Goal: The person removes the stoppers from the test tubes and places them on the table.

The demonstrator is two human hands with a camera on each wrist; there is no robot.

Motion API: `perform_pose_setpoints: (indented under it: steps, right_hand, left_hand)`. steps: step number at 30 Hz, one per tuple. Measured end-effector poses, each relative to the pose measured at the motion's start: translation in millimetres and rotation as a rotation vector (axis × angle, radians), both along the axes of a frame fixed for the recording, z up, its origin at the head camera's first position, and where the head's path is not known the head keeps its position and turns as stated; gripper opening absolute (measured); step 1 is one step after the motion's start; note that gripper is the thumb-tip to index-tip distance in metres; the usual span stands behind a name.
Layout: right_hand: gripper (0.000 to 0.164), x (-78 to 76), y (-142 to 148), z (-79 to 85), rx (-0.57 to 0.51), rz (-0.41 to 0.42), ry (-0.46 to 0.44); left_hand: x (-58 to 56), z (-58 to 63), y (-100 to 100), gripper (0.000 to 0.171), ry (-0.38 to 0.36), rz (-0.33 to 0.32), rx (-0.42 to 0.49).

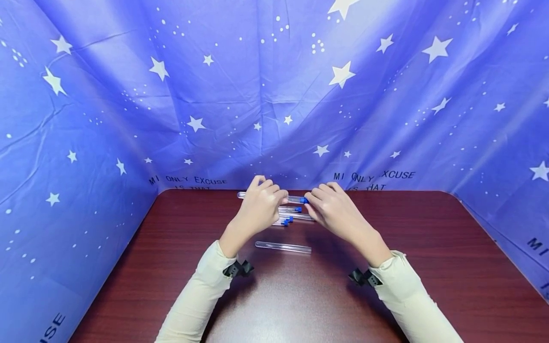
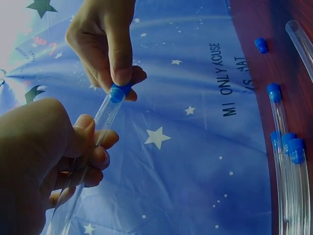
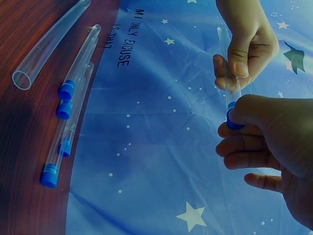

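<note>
My left hand (image 1: 260, 202) grips a clear test tube (image 2: 108, 111) around its middle, fingers curled about the glass-like barrel. At the tube's right end sits a blue cap (image 2: 116, 94), which my right hand (image 1: 336, 209) pinches between thumb and index finger. Both hands hold the tube level, above the far part of the table in the head view. Beneath them lie several blue-capped test tubes (image 3: 66, 90), partly hidden by the left hand in the head view. Closer to me, an uncapped clear tube (image 1: 283, 247) lies on its side.
A loose blue cap (image 2: 261, 45) lies on the dark red wooden table (image 1: 300, 295), apart from the capped tubes. Behind the table and along its sides hangs a blue curtain (image 1: 240, 95) with white stars and printed lettering.
</note>
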State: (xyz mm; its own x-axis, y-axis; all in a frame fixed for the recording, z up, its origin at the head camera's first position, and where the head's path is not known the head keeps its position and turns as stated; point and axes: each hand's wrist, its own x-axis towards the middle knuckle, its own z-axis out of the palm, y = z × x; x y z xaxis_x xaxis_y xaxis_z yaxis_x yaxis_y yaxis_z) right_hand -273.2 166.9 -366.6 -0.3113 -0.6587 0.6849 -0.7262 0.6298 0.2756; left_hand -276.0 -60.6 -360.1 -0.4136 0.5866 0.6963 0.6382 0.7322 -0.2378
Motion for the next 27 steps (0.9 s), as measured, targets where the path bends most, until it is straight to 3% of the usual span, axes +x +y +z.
perform_pose_setpoints:
  steps: [27]
  right_hand:
    - [0.012, -0.1, 1.2, 1.3, -0.018, 0.016, 0.011]
  left_hand:
    - [-1.3, -1.9, -0.6, 0.017, -0.055, -0.002, 0.023]
